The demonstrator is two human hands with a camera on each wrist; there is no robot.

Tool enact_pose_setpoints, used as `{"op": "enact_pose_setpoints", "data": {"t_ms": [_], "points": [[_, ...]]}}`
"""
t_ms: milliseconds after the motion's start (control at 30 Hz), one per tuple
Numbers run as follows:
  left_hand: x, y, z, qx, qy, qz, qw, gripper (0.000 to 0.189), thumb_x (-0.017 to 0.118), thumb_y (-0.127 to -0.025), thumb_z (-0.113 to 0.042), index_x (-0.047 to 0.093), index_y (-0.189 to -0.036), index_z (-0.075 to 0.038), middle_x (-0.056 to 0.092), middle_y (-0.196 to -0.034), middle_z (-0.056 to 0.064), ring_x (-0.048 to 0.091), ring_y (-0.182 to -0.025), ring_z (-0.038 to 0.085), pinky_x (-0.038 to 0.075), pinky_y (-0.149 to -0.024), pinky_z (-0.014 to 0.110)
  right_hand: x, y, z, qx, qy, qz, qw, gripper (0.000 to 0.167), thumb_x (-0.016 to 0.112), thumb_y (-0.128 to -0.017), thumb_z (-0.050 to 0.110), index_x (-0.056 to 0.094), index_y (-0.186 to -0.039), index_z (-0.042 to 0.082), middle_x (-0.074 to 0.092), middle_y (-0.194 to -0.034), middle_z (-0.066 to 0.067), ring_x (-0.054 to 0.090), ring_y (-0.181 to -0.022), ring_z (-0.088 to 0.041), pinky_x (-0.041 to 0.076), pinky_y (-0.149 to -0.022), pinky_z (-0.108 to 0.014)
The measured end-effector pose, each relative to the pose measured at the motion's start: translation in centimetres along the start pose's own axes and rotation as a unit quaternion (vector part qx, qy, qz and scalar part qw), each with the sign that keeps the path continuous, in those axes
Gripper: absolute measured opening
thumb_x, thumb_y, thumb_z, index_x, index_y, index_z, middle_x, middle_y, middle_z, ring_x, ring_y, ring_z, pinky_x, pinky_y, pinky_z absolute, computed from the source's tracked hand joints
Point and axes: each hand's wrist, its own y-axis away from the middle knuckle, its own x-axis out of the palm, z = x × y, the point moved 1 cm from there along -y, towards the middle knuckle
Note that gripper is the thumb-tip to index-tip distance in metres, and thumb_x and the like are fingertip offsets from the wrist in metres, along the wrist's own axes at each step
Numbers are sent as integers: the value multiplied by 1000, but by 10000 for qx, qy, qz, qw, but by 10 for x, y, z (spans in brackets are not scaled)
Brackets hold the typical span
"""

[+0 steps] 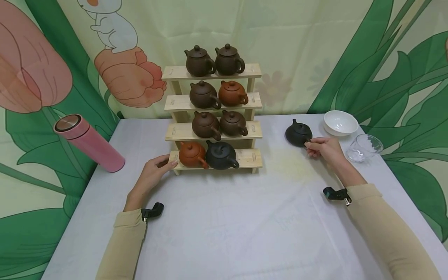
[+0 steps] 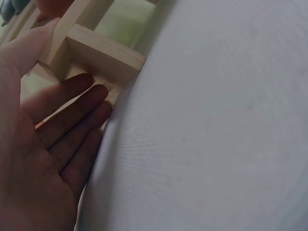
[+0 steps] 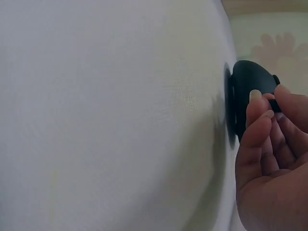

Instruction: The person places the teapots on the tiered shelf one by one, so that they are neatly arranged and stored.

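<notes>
My right hand [image 1: 325, 149] pinches the handle of a small black teapot [image 1: 297, 134] between thumb and fingers. The right wrist view shows that teapot [image 3: 252, 84] low over the white cloth, its shadow close beneath. At the left end of a tiered wooden stand [image 1: 248, 157], my left hand [image 1: 154, 171] rests its thumb on the bottom shelf's corner. Its other fingers [image 2: 72, 115] extend loosely beside the stand's leg in the left wrist view. On that bottom shelf sit an orange-brown teapot [image 1: 191, 153] and a black teapot [image 1: 221, 155].
Higher shelves hold several brown teapots [image 1: 229, 60] and a reddish one [image 1: 231, 93]. A pink flask [image 1: 92, 146] stands at the left. Beyond my right hand are a white bowl [image 1: 340, 122] and a clear glass [image 1: 364, 148]. A printed curtain [image 1: 290, 46] hangs behind the table.
</notes>
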Motion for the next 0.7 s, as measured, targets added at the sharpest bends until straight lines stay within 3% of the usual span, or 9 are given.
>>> {"op": "enact_pose_setpoints", "data": {"t_ms": [200,533,700], "points": [[-1,0,-1,-37,-34,20,10000,86,64,-84,-69,48,-147,-13,49,-151,13,42,-142,33,37,-115,55,4,9,3,-239,-14,124,9996,15,69,-92,9,73,-83,20,69,-65,9,64,-58,-4,55,-58,-20],[0,1,-1,-80,-66,-10,9999,87,64,-83,-71,48,-147,-14,48,-152,12,41,-143,33,36,-115,56,14,22,8,-286,-10,461,9985,13,68,-93,7,75,-89,16,70,-67,8,65,-60,-5,57,-61,-22],[-1,1,-2,-88,-69,-17,9999,87,63,-83,-71,48,-147,-14,48,-152,12,41,-143,34,36,-116,56,19,31,14,-501,352,526,9967,8,68,-94,11,74,-91,15,70,-69,10,64,-62,-6,57,-62,-23]]}}
